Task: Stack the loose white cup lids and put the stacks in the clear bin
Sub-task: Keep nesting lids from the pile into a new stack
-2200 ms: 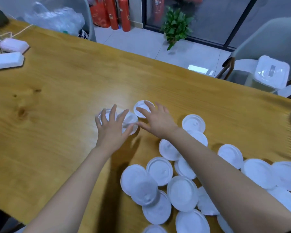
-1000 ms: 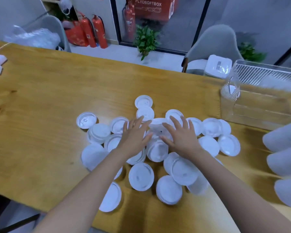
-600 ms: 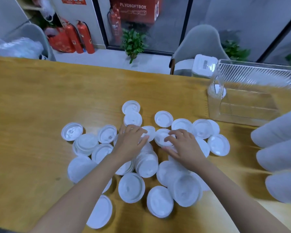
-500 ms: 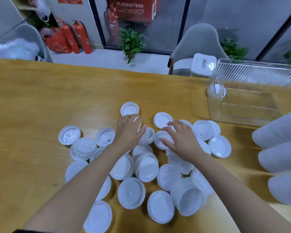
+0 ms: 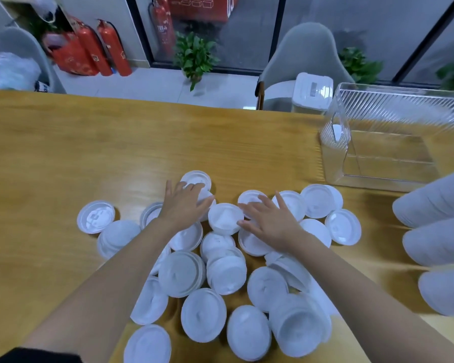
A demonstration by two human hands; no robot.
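Hands lie flat and released, fingers straight and spread, gripping nothing. The left hand (image 5: 184, 205) rests palm-down on the heap, its fingertips on a single lid (image 5: 195, 179) at the far side of the pile. The right hand (image 5: 269, 221) lies just beside it, fingers on another lid (image 5: 249, 199) and thumb touching a short stack (image 5: 224, 218) that sits between the two hands.

Around and under both forearms, the white cup lids (image 5: 203, 314) are scattered over the middle of the surface (image 5: 63, 153) and on toward its near edge, many overlapping. Several are already nested in low stacks, such as one (image 5: 227, 271) beneath the wrists and one (image 5: 299, 327) by the right forearm. One overturned lid (image 5: 96, 216) lies apart on the left side of the pile.

The clear bin (image 5: 404, 100) stands at the far right corner of the surface, near the closest lids but not touching them. Wood grain shows through its floor. A small white patch shows at its left end wall; whether it is inside cannot be told.

Three large white shapes (image 5: 435, 239) at the right edge are too blurred to identify. Beyond the far edge, a white lidded container (image 5: 312, 93) sits on a grey chair (image 5: 307, 51).
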